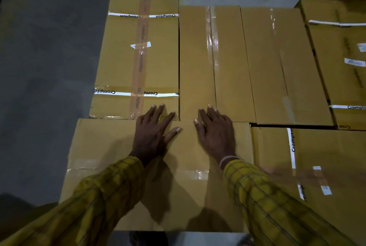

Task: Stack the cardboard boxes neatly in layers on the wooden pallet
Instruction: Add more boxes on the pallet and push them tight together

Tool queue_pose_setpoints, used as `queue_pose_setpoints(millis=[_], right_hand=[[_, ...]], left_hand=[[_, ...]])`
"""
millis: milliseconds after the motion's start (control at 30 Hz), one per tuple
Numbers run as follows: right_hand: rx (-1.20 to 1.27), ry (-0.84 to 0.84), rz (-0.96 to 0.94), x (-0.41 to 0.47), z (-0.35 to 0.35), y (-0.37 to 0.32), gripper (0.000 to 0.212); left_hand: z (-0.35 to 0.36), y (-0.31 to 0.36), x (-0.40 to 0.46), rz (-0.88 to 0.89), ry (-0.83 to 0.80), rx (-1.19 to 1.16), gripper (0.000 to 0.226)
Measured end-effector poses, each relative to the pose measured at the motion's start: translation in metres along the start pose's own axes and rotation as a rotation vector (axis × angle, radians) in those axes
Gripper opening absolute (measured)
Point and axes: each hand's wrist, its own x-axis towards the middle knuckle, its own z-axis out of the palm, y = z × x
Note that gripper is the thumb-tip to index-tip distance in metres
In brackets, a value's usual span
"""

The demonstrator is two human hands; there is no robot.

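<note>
Left grip (152, 133): hand flat, fingers spread and straight, palm down on the near box (122, 166), fingertips reaching over its far edge onto the taped box (138, 53). Holds nothing.

Right grip (214, 133): hand flat, fingers straight and slightly apart, palm on the same near box, fingertips over the seam onto the long box (198, 57) ahead. A pale band (227, 160) circles the wrist. Holds nothing.

Near box: plain brown cardboard under both grips, clear tape across its top, lying crosswise to the boxes beyond.

Taped box: just ahead of the left grip, brown tape down its length, two white printed strips across; touching the near box.

Long box: just ahead of the right grip, glossy tape lengthwise. A second long box (277, 67) lies beside it, further right.

Right box (326, 156): right of the right grip, beside the near box, white printed strip.

Far-right box (344, 63): well right, partly out of view.

Floor (39, 67): grey, left of the left grip.

Sleeves (267, 196): yellow checked cloth.
</note>
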Motion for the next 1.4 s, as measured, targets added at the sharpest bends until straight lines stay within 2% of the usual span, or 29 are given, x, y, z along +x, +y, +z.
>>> queue_pose_setpoints(millis=[100, 200, 333, 467, 567, 700, 833, 1100, 1267, 1400], right_hand=[[-0.006, 0.014, -0.003, 0.0, -0.001, 0.001, 0.056], [-0.017, -0.045, -0.021, 0.0, -0.01, -0.001, 0.059], [-0.054, -0.048, 0.026, -0.009, -0.031, 0.021, 0.079], [-0.072, -0.055, 0.139, -0.015, -0.055, 0.11, 0.11], [-0.109, -0.117, 0.23, -0.001, -0.073, 0.197, 0.111], [-0.176, -0.144, 0.419, 0.017, -0.093, 0.297, 0.111], [-0.141, -0.23, 0.489, 0.018, -0.087, 0.363, 0.12], [-0.124, -0.242, 0.454, 0.008, -0.079, 0.37, 0.113], [-0.08, -0.453, 0.427, 0.009, -0.109, 0.367, 0.108], [0.132, -0.47, 0.476, -0.041, -0.136, 0.344, 0.102]], left_hand=[[0.0, -0.001, 0.002, -0.007, -0.019, 0.001, 0.065], [-0.007, 0.0, 0.002, -0.021, -0.096, -0.023, 0.073], [-0.015, 0.016, 0.017, 0.016, -0.258, -0.032, 0.082], [-0.017, 0.072, 0.053, 0.142, -0.233, -0.042, 0.095], [-0.011, 0.121, 0.091, 0.203, -0.219, -0.084, 0.109], [0.001, 0.161, 0.151, 0.137, -0.293, -0.16, 0.119], [0.021, 0.188, 0.185, 0.138, -0.352, -0.091, 0.128], [0.027, 0.203, 0.182, 0.138, -0.437, -0.041, 0.128], [0.002, 0.213, 0.19, 0.128, -0.564, -0.089, 0.118], [-0.037, 0.257, 0.107, 0.172, -0.363, -0.169, 0.107]])
